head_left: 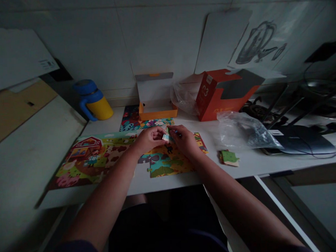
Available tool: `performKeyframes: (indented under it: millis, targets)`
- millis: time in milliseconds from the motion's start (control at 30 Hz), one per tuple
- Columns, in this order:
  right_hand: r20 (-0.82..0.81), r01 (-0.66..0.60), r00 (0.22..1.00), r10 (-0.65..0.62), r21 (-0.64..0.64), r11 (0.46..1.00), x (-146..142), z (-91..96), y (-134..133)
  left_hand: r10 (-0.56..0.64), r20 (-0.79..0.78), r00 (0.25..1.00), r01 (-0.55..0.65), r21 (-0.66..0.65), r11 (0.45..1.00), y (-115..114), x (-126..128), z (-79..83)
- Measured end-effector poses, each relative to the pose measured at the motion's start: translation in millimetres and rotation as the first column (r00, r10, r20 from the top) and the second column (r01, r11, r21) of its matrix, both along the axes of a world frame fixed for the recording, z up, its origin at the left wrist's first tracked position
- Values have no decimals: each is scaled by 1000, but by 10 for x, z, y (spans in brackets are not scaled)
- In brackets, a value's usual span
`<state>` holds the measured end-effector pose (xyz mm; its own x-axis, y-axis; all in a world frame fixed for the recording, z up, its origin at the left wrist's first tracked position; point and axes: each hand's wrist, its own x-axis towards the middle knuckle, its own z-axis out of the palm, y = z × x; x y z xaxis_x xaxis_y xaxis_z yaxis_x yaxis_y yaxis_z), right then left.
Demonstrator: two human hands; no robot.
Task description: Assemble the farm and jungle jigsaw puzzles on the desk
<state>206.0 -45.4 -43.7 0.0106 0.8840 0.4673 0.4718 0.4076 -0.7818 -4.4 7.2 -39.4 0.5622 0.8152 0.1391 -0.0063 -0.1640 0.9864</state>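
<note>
Between my two hands, above the table, are a few puzzle pieces with pale blue and green printing. My left hand pinches them from the left with thumb and fingers. From the right, my right hand grips them too, its fingers curled. Below lies a partly assembled jigsaw puzzle with orange ground, blue water and a hippo, partly hidden by my hands. A farm puzzle with a barn and a cow lies flat on the left. Another small stack of puzzle pieces, green on top, rests to the right.
An open orange box stands at the back on a dark colourful sheet. A blue and yellow jug is back left. A red-orange carton, a clear plastic bag and a dark flat device are on the right.
</note>
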Motion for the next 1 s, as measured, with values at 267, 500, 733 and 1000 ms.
performKeyframes:
  millis: [267,500,733,1000]
  targets:
    - [-2,-147,989,147,-53,988,28,87,-66,71,38,997,-69,-38,997,43,-52,99]
    - [76,-103,991,108,-73,992,38,112,-49,66,9,998,-65,-24,998,59,-75,111]
    - [344,-8,939,11,-9,1000,383,437,-247,55,154,986,-43,-77,996,67,-135,147]
    - [592,86,805,23,-154,984,1725,542,-1105,39,75,996,-38,-17,999,79,-148,123]
